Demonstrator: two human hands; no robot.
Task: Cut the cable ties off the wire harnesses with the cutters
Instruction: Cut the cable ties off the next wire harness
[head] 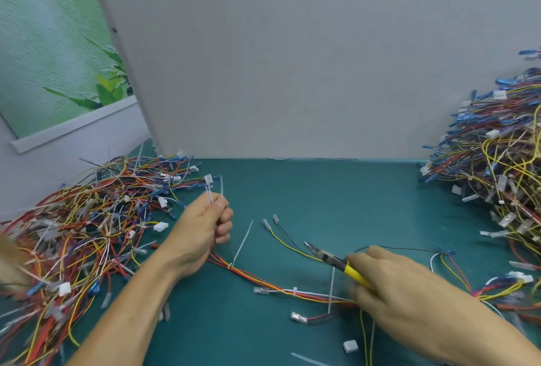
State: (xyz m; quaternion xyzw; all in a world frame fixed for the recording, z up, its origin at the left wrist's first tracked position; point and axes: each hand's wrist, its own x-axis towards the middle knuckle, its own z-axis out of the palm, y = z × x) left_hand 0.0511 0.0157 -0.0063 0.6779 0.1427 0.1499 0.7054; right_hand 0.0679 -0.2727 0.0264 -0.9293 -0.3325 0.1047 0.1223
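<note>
Several cable ties (294,290) ringed the harness (251,275) lying crosswise between us. Our right grip (404,283) clamped the cutters (333,260), nearest them; left grip (205,228) pinched loose ties (209,197).

Wire piles (87,237) flanking open mat (322,190)

You have nothing to read here: no word, number or brand shows legibly on the cutters (351,272), on the white connectors (160,226) or on the grey panel (292,58) behind your tabletop (322,196) — any marking there is too small or blurred to make out.
</note>
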